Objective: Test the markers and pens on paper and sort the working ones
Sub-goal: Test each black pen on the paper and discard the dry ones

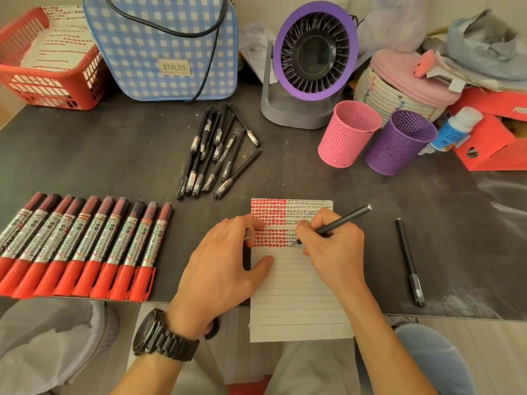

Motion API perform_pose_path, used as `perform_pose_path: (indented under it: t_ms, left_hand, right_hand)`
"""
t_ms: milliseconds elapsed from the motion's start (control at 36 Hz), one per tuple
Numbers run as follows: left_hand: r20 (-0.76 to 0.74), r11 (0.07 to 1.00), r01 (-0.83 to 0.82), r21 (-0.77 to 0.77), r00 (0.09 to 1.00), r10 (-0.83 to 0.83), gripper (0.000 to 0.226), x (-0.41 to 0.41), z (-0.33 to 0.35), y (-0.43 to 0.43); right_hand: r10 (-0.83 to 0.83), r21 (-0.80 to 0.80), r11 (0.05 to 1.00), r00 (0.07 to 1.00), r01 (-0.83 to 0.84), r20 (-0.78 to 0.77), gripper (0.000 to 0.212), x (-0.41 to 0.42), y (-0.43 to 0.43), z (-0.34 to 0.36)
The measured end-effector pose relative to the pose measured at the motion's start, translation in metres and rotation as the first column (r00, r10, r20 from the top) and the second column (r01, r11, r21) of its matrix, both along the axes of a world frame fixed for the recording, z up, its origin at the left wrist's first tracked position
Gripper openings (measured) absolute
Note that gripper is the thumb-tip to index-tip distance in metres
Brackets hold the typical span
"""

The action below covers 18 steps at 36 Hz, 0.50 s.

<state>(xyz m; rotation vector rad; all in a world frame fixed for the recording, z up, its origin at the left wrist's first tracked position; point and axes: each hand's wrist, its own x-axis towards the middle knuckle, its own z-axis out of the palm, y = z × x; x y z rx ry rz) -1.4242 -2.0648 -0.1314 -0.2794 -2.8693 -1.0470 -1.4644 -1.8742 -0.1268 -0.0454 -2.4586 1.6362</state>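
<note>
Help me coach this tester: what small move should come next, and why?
Probably drag the black pen a short stroke rightward. The right hand grips it with its tip on the paper beside the lowest red marks, and the left hand rests on that paper; a stroke would show whether it writes.

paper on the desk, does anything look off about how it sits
Yes: the paper sticks out past the near edge of the table, its bottom strip hanging unsupported. The left hand rests on it while the right hand writes with a black pen.
</note>
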Motion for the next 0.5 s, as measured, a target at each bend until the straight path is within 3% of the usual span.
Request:
perform_pose_path:
  t_ms: [500]
  left_hand:
    - [0.032, 1.000, 0.001, 0.013, 0.999, -0.001, 0.034, -0.0004, 0.0009, -0.0002]
  right_hand:
    - [-0.009, 0.000, 1.000, 1.000, 0.009, -0.006, 0.032, -0.0016, 0.0015, -0.0026]
